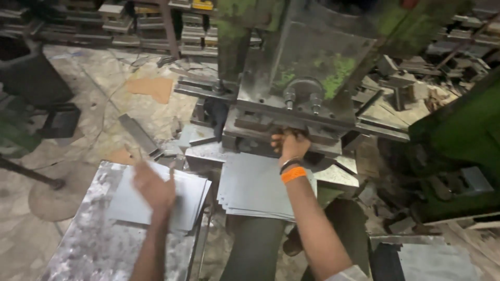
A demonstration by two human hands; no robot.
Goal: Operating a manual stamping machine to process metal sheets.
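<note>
Blurred, the left hand (154, 188) hovers open over a sheet stack (190, 195) at the far edge of the mottled surface (88, 234). Right hand (290, 145), wearing an orange band (294, 174), grips a sheet (260, 182) at the press (307, 104) bed, above another stack.

Press head (307, 67) low over die bed (271, 127), narrow slot, right hand (289, 145) filling it, sheet stacks (260, 187) flanking, open air above left stack (156, 200), scrap-littered floor (104, 119).
</note>
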